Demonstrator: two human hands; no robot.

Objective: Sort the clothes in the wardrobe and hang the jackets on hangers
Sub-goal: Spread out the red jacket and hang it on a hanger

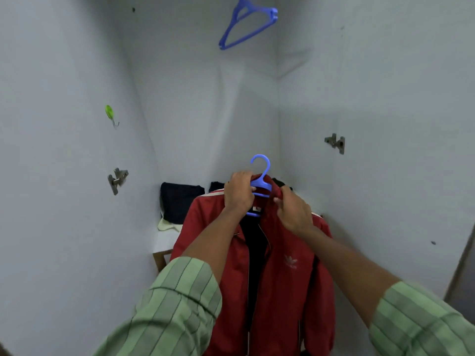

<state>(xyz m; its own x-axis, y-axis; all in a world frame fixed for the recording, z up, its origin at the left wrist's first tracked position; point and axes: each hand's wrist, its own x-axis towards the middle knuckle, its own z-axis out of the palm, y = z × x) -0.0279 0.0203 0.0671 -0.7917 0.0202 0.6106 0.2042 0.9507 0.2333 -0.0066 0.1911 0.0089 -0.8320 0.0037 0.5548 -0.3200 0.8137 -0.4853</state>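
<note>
I face a home wardrobe interior [205, 98]: white panels, door hinges [335, 143], hanging blue hanger [246, 24], folded clothes [180, 201].

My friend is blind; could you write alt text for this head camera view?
Two hands, left hand and right hand, fit a red jacket onto a blue hanger inside a white wardrobe. A spare blue hanger hangs above.
</note>
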